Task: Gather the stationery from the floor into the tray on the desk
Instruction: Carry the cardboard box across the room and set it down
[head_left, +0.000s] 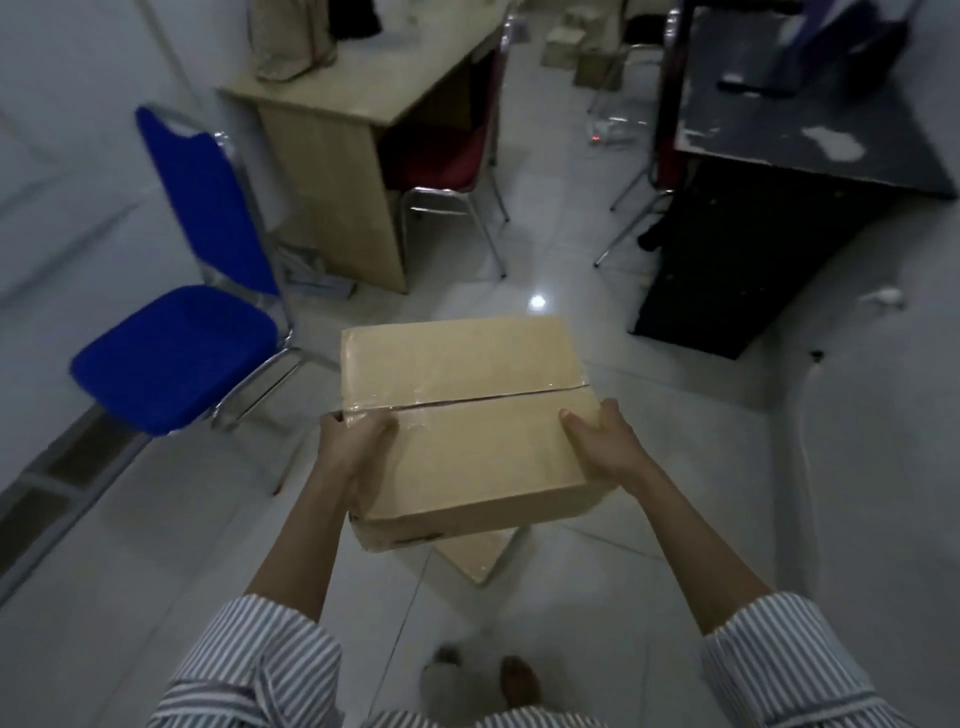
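Note:
I hold a closed, taped brown cardboard box in front of me above the white tiled floor. My left hand grips its near left corner, thumb on the lid. On the box's right side my right hand clasps the edge the same way. A second piece of cardboard shows on the floor just under the box. A light wooden desk stands ahead to the left, with a beige bag on it. No tray or loose stationery can be made out.
A blue chair stands at the left, a red chair is tucked under the wooden desk. A dark desk stands at the right. Small boxes and clutter lie on the floor far ahead. My feet show at the bottom.

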